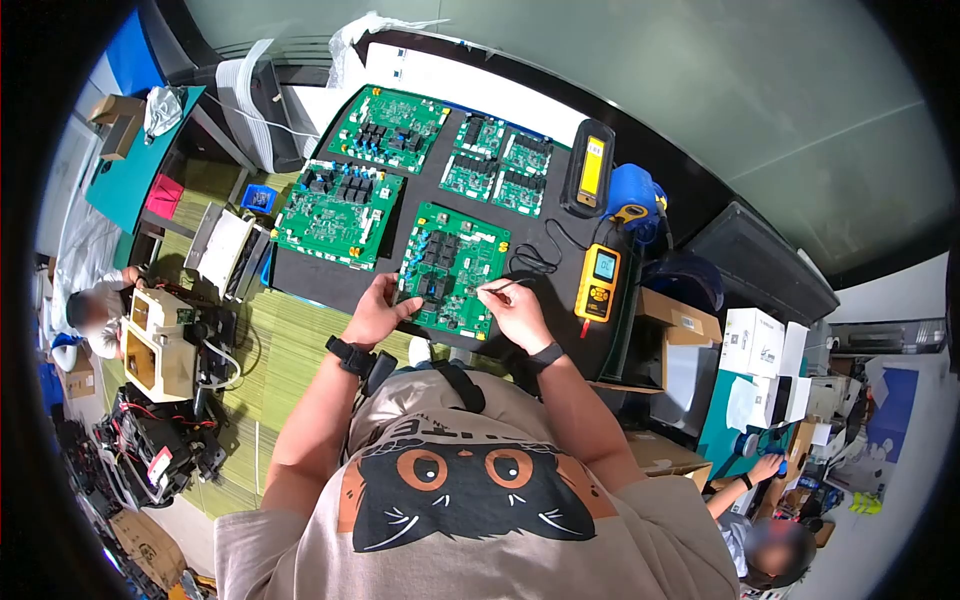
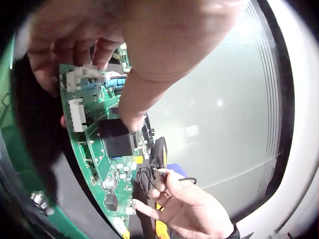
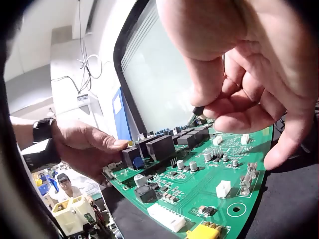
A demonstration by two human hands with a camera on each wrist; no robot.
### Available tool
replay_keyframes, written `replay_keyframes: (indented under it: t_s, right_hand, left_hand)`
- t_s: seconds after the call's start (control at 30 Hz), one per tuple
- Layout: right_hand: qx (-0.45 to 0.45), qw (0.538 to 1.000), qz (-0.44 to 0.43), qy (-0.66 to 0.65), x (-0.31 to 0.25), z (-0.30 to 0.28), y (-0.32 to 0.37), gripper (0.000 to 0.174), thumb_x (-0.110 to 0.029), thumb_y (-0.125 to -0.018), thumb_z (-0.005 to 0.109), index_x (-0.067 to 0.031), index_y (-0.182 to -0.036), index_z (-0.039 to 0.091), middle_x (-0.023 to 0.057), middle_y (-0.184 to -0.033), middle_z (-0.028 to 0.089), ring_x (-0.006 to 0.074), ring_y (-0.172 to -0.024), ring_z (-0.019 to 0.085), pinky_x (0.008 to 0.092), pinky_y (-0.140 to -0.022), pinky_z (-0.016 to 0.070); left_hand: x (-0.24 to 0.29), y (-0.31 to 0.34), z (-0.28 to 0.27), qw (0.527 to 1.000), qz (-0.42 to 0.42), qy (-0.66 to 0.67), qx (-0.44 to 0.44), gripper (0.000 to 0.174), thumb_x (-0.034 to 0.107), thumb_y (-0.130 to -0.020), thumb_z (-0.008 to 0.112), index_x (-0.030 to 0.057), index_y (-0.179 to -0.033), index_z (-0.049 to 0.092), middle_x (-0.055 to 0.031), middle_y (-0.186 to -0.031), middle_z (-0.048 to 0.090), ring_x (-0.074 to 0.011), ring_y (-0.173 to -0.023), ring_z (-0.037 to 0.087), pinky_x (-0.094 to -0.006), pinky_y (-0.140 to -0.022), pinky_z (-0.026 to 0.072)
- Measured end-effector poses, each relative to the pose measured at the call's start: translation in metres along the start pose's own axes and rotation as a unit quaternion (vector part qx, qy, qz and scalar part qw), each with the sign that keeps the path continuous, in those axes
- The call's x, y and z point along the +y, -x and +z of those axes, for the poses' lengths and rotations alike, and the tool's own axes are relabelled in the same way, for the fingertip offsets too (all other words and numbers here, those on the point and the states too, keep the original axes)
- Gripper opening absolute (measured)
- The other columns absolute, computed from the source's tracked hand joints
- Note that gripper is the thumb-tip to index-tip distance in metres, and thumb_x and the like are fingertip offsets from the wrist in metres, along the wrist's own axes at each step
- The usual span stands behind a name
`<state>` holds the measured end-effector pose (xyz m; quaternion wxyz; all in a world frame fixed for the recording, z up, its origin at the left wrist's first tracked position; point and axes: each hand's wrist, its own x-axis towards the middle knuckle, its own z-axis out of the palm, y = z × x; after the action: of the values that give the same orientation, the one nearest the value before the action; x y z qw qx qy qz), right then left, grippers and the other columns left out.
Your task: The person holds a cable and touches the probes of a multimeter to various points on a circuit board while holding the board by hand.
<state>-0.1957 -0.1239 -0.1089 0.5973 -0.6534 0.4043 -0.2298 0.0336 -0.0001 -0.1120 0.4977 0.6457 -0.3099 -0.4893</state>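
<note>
A green circuit board (image 1: 455, 270) with black block-shaped components lies before the person, on the dark mat. At its near left corner the left hand (image 1: 376, 312) grips the edge, thumb against a black component (image 2: 117, 138) and fingers along the board's side. Over the board's right part, the right hand (image 1: 518, 314) pinches a thin black pen-like piece (image 3: 198, 110) between thumb and fingers; its exact kind I cannot tell. One lower finger of that hand reaches down to the board's edge in the right wrist view.
Two larger green boards (image 1: 338, 215) and several small ones (image 1: 520, 192) lie left and behind. To the right are a yellow handheld meter (image 1: 598, 285), a coiled black cable (image 1: 540, 258), a black-and-yellow device (image 1: 592, 170) and a blue tool (image 1: 632, 192). Other people work at both sides.
</note>
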Motion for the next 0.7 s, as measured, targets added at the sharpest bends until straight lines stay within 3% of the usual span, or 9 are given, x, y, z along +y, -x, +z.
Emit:
replay_keyframes:
  t_s: [0.07, 0.1, 0.17, 0.27, 0.43, 0.53, 0.7]
  right_hand:
    - [-0.001, 1.0, 0.001, -0.009, 0.001, -0.001, 0.002, 0.017, -0.014, -0.09, 0.067, 0.0003, -0.098, 0.068, 0.006, -0.085, 0.07, 0.0073, -0.075, 0.061, 0.0243, -0.068, 0.0484]
    - [0.001, 1.0, -0.006, -0.007, 0.002, -0.002, 0.003, 0.016, -0.014, -0.09, 0.067, 0.0001, -0.099, 0.068, 0.0054, -0.084, 0.069, 0.0068, -0.075, 0.06, 0.0237, -0.068, 0.0479]
    - [0.004, 1.0, -0.013, -0.006, 0.003, -0.006, 0.004, 0.016, -0.014, -0.09, 0.066, -0.0001, -0.099, 0.068, 0.0047, -0.084, 0.069, 0.0063, -0.074, 0.06, 0.0232, -0.067, 0.0475]
    - [0.016, 1.0, -0.014, 0.011, 0.004, -0.01, 0.007, 0.016, -0.014, -0.09, 0.066, -0.0007, -0.099, 0.068, 0.0044, -0.083, 0.069, 0.0058, -0.074, 0.06, 0.0226, -0.066, 0.047]
    - [0.042, 0.999, -0.018, 0.028, 0.005, -0.018, 0.01, 0.015, -0.014, -0.09, 0.066, -0.0012, -0.097, 0.069, 0.0042, -0.08, 0.068, 0.0057, -0.071, 0.059, 0.0224, -0.065, 0.0465]
    - [0.047, 0.998, -0.01, 0.036, 0.006, -0.022, 0.011, 0.015, -0.014, -0.09, 0.066, -0.0009, -0.096, 0.069, 0.0036, -0.08, 0.068, 0.0059, -0.071, 0.059, 0.0224, -0.065, 0.0466]
    - [0.092, 0.994, -0.027, 0.046, 0.003, -0.028, 0.013, 0.014, -0.014, -0.089, 0.067, -0.0009, -0.094, 0.07, 0.004, -0.081, 0.069, 0.0077, -0.071, 0.06, 0.0235, -0.066, 0.0476]
  left_hand:
    - [0.003, -0.001, -0.005, 0.998, -0.011, 0.05, -0.033, 0.037, 0.005, -0.09, 0.063, 0.0018, -0.125, 0.049, -0.0053, -0.111, 0.06, -0.0115, -0.095, 0.057, -0.0278, -0.082, 0.0487]
    - [0.006, 0.001, -0.007, 0.998, -0.011, 0.05, -0.032, 0.037, 0.005, -0.09, 0.063, 0.0018, -0.125, 0.049, -0.0053, -0.111, 0.06, -0.0115, -0.095, 0.057, -0.0278, -0.082, 0.0487]
    - [0.013, 0.004, -0.01, 0.984, -0.114, 0.133, -0.036, 0.032, 0.006, -0.095, 0.054, 0.0093, -0.127, 0.05, -0.0032, -0.11, 0.061, -0.0114, -0.096, 0.059, -0.0294, -0.08, 0.0505]
    - [0.006, 0.001, -0.012, 0.983, -0.116, 0.141, -0.035, 0.031, 0.008, -0.098, 0.05, 0.0145, -0.128, 0.051, -0.0004, -0.108, 0.062, -0.0106, -0.092, 0.06, -0.0296, -0.077, 0.0512]
    - [0.002, -0.01, -0.022, 0.984, -0.118, 0.128, -0.034, 0.031, 0.009, -0.098, 0.049, 0.0134, -0.129, 0.051, 0.0017, -0.104, 0.063, -0.0082, -0.088, 0.06, -0.0264, -0.073, 0.0499]
    - [-0.002, -0.016, -0.03, 0.991, -0.11, 0.047, -0.059, 0.035, 0.009, -0.098, 0.047, 0.0115, -0.133, 0.051, 0.0042, -0.1, 0.063, -0.0045, -0.082, 0.057, -0.0205, -0.066, 0.0457]
    - [0.02, -0.015, -0.027, 0.989, -0.117, 0.034, -0.08, 0.032, 0.013, -0.098, 0.05, 0.0099, -0.129, 0.054, 0.0055, -0.099, 0.063, -0.0035, -0.078, 0.056, -0.0189, -0.065, 0.0445]
